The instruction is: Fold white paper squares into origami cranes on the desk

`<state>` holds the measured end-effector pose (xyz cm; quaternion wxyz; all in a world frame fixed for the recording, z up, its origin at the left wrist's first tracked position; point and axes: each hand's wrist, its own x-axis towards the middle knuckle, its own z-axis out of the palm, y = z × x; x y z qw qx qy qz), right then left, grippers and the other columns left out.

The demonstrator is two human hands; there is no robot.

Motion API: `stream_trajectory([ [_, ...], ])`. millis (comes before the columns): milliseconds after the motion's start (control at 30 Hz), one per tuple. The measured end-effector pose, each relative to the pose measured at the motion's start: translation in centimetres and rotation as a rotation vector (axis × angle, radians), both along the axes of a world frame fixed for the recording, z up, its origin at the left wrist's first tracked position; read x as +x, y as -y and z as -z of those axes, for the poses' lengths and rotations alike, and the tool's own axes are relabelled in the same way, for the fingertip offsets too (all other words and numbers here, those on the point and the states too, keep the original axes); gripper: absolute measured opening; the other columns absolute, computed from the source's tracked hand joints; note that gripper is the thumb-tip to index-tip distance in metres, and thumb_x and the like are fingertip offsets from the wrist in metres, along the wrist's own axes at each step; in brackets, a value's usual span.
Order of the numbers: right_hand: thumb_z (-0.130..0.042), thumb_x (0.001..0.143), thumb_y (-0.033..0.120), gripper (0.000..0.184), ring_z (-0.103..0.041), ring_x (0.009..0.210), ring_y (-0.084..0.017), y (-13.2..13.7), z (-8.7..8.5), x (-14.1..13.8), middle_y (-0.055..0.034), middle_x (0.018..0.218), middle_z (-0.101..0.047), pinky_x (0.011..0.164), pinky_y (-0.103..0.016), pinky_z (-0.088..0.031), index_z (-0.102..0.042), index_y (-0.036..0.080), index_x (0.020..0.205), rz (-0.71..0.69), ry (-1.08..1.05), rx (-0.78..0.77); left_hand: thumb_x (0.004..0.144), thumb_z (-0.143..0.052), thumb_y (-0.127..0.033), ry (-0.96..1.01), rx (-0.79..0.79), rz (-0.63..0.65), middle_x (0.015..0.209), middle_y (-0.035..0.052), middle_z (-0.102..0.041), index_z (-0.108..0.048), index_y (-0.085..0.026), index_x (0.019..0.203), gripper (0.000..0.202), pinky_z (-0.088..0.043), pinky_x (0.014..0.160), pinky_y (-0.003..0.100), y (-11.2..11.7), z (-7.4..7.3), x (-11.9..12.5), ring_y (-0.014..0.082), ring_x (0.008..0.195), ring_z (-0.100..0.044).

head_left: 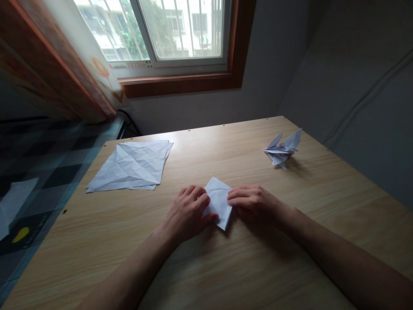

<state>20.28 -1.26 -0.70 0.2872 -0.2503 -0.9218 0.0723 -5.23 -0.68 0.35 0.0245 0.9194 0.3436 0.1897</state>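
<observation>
A small folded square of white paper point(218, 200) lies on the wooden table, turned so that one corner points toward me. My left hand point(189, 209) rests on its left side, with curled fingers on the upper edge and the thumb across the lower part. At the paper's right corner, the fingertips of my right hand point(251, 200) are pressed together on the edge; the thumb is mostly hidden beneath. Both hands hold the paper low at the tabletop.
Creased white paper sheets point(138, 163) lie stacked at the table's back left. A folded paper bird point(282, 148) stands at the back right. Left of the wooden table point(206, 142) is a checked cloth point(58, 172) with white paper point(16, 202) on it. A window and curtain point(64, 56) are behind.
</observation>
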Motion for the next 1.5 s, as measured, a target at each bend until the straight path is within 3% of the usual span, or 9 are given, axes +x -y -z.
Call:
stream_trajectory([
  [233, -0.054, 0.091, 0.01, 0.015, -0.07, 0.086, -0.016, -0.1, 0.3, -0.1, -0.0063, 0.092, -0.074, 0.081, -0.028, -0.056, -0.065, 0.019, 0.084, 0.019, -0.05, -0.016, 0.088, -0.052, -0.059, -0.019, -0.053, 0.013, 0.096, 0.0086, -0.061, -0.055, -0.02, 0.081, 0.04, -0.043, 0.079, 0.04, 0.0, -0.4, -0.2, 0.0233, 0.086, -0.053],
  [467, -0.058, 0.09, 0.016, 0.015, -0.069, 0.073, -0.015, -0.3, 0.8, -0.3, -0.0047, 0.08, -0.074, 0.071, -0.025, -0.054, -0.064, 0.019, 0.076, 0.067, -0.247, -0.045, 0.077, -0.055, -0.074, 0.004, -0.088, 0.05, 0.096, 0.0082, -0.062, -0.057, -0.02, 0.085, 0.054, -0.043, 0.08, 0.041, 0.0, -0.6, -0.3, 0.0246, 0.089, -0.053],
  [633, -0.062, 0.09, 0.024, 0.013, -0.067, 0.071, -0.016, -0.2, 0.5, -0.6, -0.0043, 0.078, -0.071, 0.068, -0.026, -0.052, -0.063, 0.019, 0.078, 0.119, -0.284, -0.131, 0.087, -0.058, -0.045, -0.002, -0.028, -0.008, 0.091, 0.0069, -0.062, -0.055, -0.02, 0.081, 0.026, -0.043, 0.078, 0.038, 0.1, -0.1, -0.2, 0.0229, 0.087, -0.054],
  [767, -0.057, 0.09, 0.02, 0.005, -0.063, 0.078, -0.018, 0.6, -0.4, -1.0, -0.0071, 0.085, -0.069, 0.071, -0.031, -0.051, -0.06, 0.02, 0.086, 0.241, -0.308, 0.113, 0.088, -0.049, -0.022, 0.014, 0.049, -0.015, 0.081, 0.0055, -0.061, -0.053, -0.019, 0.076, 0.014, -0.043, 0.073, 0.033, 0.3, -0.1, -0.1, 0.0199, 0.077, -0.054],
  [867, -0.056, 0.09, 0.019, 0.008, -0.059, 0.075, -0.019, 1.8, -1.0, -1.7, -0.0051, 0.078, -0.065, 0.07, -0.033, -0.048, -0.058, 0.021, 0.083, 0.248, -0.244, 0.258, 0.088, -0.046, -0.019, 0.035, 0.144, -0.011, 0.073, 0.0041, -0.059, -0.051, -0.019, 0.071, 0.017, -0.041, 0.067, 0.031, 0.4, -0.2, 0.0, 0.0182, 0.069, -0.052],
  [1000, -0.049, 0.092, 0.015, 0.02, -0.054, 0.064, -0.016, 2.6, -0.7, -3.2, -0.0035, 0.068, -0.062, 0.06, -0.029, -0.043, -0.057, 0.019, 0.074, 0.138, -0.052, 0.266, 0.089, -0.045, -0.019, 0.113, 0.241, 0.003, 0.066, 0.0016, -0.055, -0.048, -0.02, 0.068, 0.02, -0.037, 0.061, 0.029, 0.5, -0.2, 0.0, 0.0158, 0.061, -0.048],
  [1200, -0.054, 0.09, 0.024, 0.015, -0.061, 0.098, -0.026, 1.8, 1.0, -5.0, -0.0136, 0.104, -0.069, 0.086, -0.041, -0.048, -0.06, 0.016, 0.102, 0.142, -0.007, 0.094, 0.088, -0.049, -0.017, 0.174, 0.349, 0.095, 0.063, -0.0005, -0.053, -0.046, -0.02, 0.07, 0.019, -0.035, 0.059, 0.028, 0.6, -0.6, 0.2, 0.0146, 0.058, -0.046],
  [1367, -0.056, 0.086, 0.018, 0.002, -0.061, 0.079, -0.017, 1.5, 2.2, -5.8, -0.0022, 0.084, -0.067, 0.079, -0.03, -0.049, -0.057, 0.02, 0.087, 0.132, -0.141, -0.203, 0.087, -0.049, -0.013, 0.206, 0.408, 0.183, 0.067, 0.0008, -0.056, -0.048, -0.019, 0.077, 0.012, -0.036, 0.059, 0.028, 1.0, -0.8, 0.4, 0.0148, 0.059, -0.046],
  [1500, -0.057, 0.086, 0.02, 0.005, -0.059, 0.073, -0.015, 1.5, 2.2, -5.9, -0.0009, 0.079, -0.065, 0.075, -0.028, -0.048, -0.056, 0.019, 0.081, 0.088, -0.153, -0.23, 0.091, -0.045, -0.021, 0.243, 0.382, 0.189, 0.073, 0.0033, -0.058, -0.049, -0.019, 0.084, 0.008, -0.041, 0.062, 0.031, 1.1, -0.5, 0.5, 0.0169, 0.066, -0.051],
])
